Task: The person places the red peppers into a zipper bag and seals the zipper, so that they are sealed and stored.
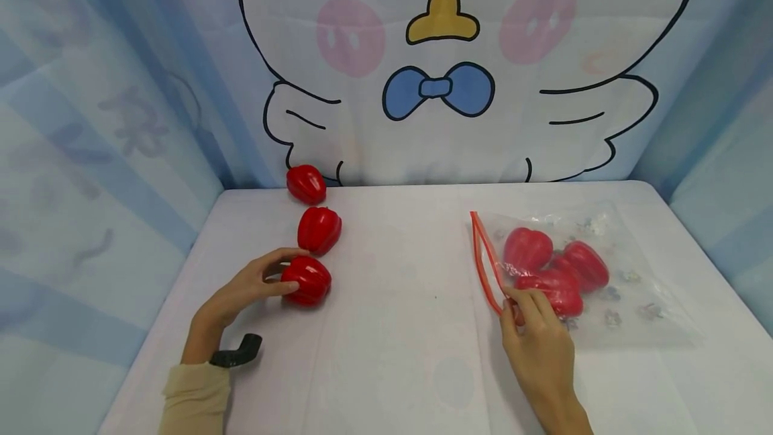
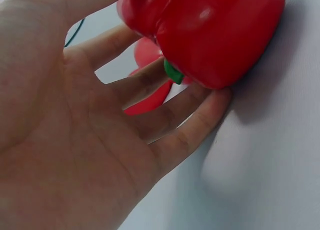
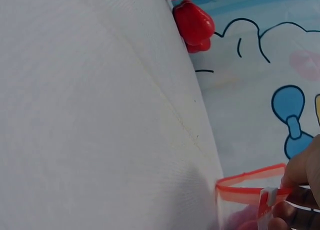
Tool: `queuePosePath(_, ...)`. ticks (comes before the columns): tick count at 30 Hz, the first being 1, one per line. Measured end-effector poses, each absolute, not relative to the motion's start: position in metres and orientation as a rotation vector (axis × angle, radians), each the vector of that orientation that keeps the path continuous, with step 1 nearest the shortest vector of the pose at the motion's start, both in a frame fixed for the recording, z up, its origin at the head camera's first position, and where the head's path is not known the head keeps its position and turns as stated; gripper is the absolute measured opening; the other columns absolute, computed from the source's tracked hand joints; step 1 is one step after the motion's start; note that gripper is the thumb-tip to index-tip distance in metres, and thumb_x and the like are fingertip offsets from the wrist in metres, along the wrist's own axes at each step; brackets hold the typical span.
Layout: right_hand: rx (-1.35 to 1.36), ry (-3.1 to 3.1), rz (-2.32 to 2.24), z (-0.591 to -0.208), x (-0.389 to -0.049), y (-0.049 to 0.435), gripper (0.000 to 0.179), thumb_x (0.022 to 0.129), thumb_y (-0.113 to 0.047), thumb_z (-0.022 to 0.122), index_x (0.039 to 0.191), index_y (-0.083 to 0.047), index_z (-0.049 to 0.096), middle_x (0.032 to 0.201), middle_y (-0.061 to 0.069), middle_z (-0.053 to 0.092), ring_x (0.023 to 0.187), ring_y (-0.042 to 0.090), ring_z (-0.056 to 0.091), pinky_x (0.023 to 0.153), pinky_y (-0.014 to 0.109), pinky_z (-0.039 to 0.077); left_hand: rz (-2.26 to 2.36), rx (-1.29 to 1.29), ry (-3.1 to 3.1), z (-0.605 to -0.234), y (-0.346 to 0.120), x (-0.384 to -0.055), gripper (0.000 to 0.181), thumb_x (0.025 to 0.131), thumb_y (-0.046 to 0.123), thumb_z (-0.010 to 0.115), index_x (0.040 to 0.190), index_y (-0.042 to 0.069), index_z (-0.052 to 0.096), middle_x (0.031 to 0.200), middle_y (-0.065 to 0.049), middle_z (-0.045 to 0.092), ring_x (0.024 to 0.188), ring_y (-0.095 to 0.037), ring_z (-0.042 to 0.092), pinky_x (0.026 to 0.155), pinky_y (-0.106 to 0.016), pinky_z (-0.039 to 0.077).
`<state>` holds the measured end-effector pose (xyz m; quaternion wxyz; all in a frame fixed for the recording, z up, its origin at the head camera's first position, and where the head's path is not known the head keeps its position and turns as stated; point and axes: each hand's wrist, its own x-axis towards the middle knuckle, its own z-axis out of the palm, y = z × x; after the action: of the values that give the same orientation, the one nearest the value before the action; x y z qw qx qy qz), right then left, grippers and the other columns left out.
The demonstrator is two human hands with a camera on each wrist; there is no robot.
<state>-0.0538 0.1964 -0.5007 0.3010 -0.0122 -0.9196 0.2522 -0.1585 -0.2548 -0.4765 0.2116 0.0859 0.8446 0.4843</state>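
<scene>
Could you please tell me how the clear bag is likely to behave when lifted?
The clear bag would probably flop and sag, as its film looks thin and wrinkled. The red peppers inside, bunched and apparently loose, would likely tumble together. Its parted orange-red edge could let one slip out if tipped.

A white counter (image 1: 386,368) is standing before a far cartoon-printed backdrop (image 1: 441,139); 2 blue-and-white drapes (image 1: 90,153) are hanging left and right.
</scene>
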Motion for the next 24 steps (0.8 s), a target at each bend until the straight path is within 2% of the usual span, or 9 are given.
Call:
queuePosePath(11, -0.031, -2.433, 0.664, -0.502, -0.053, 0.197, 0.032, 0.078, 0.002, 0.086, 0.108, -0.001, 0.077, 0.087, 0.01, 0.068, 0.066, 0.014, 0.054, 0.055, 0.03, 0.054, 1.308, 0.255, 2.3, -0.473, -0.243, -0.156, 0.065, 0.09, 0.034, 0.08, 0.148, 0.025, 0.053, 0.153, -0.012, 0.05, 0.138, -0.039, 0.049, 0.099, -0.046, 0.057)
queuePosePath(16, -0.04, -2.44, 0.666, -0.502, -0.052, 0.197, 0.031, 0.078, 0.002, 0.086, 0.108, -0.001, 0.076, 0.085, 0.009, 0.066, 0.066, 0.014, 0.053, 0.054, 0.03, 0.053, 1.286, 0.281, 2.276, -0.471, -0.233, -0.153, 0.066, 0.088, 0.032, 0.082, 0.147, 0.022, 0.054, 0.149, -0.013, 0.053, 0.136, -0.039, 0.049, 0.095, -0.044, 0.06)
queuePosePath(17, -0.043, -2.44, 0.666, -0.502, -0.052, 0.197, 0.031, 0.078, 0.002, 0.086, 0.108, -0.001, 0.077, 0.085, 0.009, 0.066, 0.066, 0.014, 0.053, 0.055, 0.026, 0.052, 1.28, 0.287, 2.27, -0.471, -0.231, -0.153, 0.066, 0.088, 0.031, 0.082, 0.146, 0.022, 0.054, 0.148, -0.013, 0.053, 0.136, -0.038, 0.049, 0.094, -0.043, 0.06)
queuePosePath(23, -0.046, -2.436, 0.665, -0.501, -0.053, 0.195, 0.031, 0.079, 0.002, 0.086, 0.108, -0.001, 0.076, 0.085, 0.009, 0.066, 0.067, 0.014, 0.053, 0.055, 0.028, 0.052, 1.272, 0.326, 2.245, -0.47, -0.217, -0.152, 0.062, 0.089, 0.03, 0.082, 0.144, 0.021, 0.055, 0.144, -0.011, 0.058, 0.133, -0.035, 0.052, 0.093, -0.043, 0.061)
queuePosePath(24, -0.044, -2.435, 0.664, -0.5, -0.053, 0.195, 0.031, 0.078, 0.002, 0.086, 0.108, -0.001, 0.076, 0.086, 0.009, 0.067, 0.066, 0.015, 0.053, 0.055, 0.032, 0.054, 1.276, 0.33, 2.244, -0.47, -0.215, -0.152, 0.062, 0.089, 0.03, 0.082, 0.144, 0.02, 0.056, 0.144, -0.012, 0.058, 0.133, -0.035, 0.052, 0.093, -0.043, 0.061)
